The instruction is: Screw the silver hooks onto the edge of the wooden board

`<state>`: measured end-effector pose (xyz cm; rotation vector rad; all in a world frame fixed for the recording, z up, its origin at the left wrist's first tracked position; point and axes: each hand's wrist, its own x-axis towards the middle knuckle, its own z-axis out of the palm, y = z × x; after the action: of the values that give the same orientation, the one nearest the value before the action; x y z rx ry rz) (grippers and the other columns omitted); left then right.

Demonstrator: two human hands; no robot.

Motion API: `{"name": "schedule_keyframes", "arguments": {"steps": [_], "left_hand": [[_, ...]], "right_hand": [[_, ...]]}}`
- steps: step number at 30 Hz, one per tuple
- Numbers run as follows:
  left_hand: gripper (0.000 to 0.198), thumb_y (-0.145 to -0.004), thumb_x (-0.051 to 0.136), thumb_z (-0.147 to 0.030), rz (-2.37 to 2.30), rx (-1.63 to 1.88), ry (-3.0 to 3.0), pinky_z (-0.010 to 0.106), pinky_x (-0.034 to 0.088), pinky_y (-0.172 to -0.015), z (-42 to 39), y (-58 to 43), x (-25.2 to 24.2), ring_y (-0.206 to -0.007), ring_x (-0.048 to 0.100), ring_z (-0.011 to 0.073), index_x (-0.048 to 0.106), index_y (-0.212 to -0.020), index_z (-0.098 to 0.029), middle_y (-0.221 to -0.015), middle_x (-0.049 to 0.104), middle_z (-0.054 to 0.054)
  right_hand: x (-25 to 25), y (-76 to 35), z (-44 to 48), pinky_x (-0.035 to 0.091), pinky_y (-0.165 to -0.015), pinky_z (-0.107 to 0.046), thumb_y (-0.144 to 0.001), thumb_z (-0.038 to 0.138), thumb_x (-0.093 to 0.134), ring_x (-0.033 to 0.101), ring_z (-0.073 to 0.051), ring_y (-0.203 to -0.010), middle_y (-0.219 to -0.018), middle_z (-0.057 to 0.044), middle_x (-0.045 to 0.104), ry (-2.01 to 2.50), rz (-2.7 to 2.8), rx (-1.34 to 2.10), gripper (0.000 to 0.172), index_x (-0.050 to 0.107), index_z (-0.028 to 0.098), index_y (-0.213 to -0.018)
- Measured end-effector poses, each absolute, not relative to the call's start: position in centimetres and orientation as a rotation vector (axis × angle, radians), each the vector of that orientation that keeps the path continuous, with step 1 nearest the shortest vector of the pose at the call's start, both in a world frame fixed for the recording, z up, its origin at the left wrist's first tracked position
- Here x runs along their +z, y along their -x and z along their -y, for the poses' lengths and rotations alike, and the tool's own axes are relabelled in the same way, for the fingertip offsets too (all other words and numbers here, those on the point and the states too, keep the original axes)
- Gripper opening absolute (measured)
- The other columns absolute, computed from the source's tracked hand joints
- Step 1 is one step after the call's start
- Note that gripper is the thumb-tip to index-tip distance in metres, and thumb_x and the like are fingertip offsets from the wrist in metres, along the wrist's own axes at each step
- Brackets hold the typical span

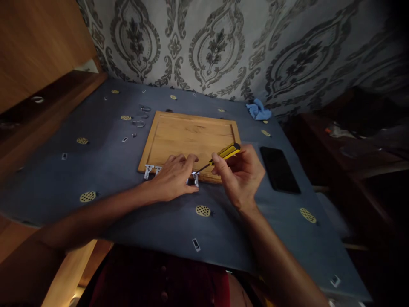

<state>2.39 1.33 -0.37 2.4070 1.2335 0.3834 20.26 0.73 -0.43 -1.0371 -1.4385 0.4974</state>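
A wooden board point(188, 136) with a raised rim lies on a table covered in a blue-grey cloth point(105, 170). Metal brackets point(148, 170) sit along its near edge. My left hand point(174, 177) lies over that edge, fingers curled, pressing on a metal bracket point(194, 178). My right hand point(241, 175) is closed on a screwdriver point(223, 154) with a yellow and black handle. Its tip points down-left at the bracket beside my left fingers.
A black phone point(279, 169) lies right of the board. A crumpled blue cloth point(258, 110) sits by the patterned wall. Small metal rings and hardware point(139, 123) lie left of the board. Wooden furniture stands at the left, a dark shelf at the right.
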Motion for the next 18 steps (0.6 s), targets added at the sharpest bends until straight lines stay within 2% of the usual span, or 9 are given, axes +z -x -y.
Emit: {"name": "schedule_keyframes", "arguments": {"steps": [9,12,16,18], "left_hand": [[0.061,-0.079,0.079,-0.036,-1.239,0.386,-2.417,0.046,0.043,-0.098,-1.3,-2.4,-0.5,-0.120,0.058,0.0330,0.043,-0.124,-0.018,-0.117,0.066,0.011],[0.060,-0.080,0.079,-0.036,-1.232,0.394,-2.430,0.045,0.044,-0.097,-1.3,-2.4,-0.5,-0.119,0.058,0.0328,0.043,-0.123,-0.018,-0.117,0.065,0.011],[0.059,-0.080,0.078,-0.037,-1.215,0.418,-2.447,0.045,0.044,-0.097,-1.4,-2.3,-0.8,-0.119,0.058,0.0326,0.043,-0.124,-0.017,-0.117,0.065,0.012],[0.059,-0.080,0.078,-0.037,-1.219,0.434,-2.453,0.045,0.044,-0.097,-1.4,-2.3,-1.0,-0.120,0.057,0.0328,0.043,-0.124,-0.018,-0.119,0.064,0.012]], "right_hand": [[-0.7,-20.2,-0.8,0.046,-0.045,-0.024,-0.083,0.037,0.079,0.056,-0.010,-0.051,-0.069,0.006,0.055,1.068,1.468,0.545,0.031,0.050,0.024,-0.084],[-0.2,-20.4,-0.8,0.045,-0.045,-0.023,-0.083,0.040,0.079,0.055,-0.009,-0.051,-0.070,0.005,0.056,1.065,1.508,0.612,0.028,0.057,0.023,-0.087],[0.9,-21.1,-1.0,0.052,-0.053,-0.026,-0.085,0.048,0.077,0.060,-0.011,-0.060,-0.083,0.000,0.063,1.014,1.652,0.768,0.029,0.067,0.021,-0.087],[1.2,-21.4,-1.1,0.054,-0.057,-0.027,-0.083,0.048,0.079,0.063,-0.012,-0.063,-0.084,-0.001,0.065,0.982,1.680,0.849,0.030,0.068,0.021,-0.086]]}}
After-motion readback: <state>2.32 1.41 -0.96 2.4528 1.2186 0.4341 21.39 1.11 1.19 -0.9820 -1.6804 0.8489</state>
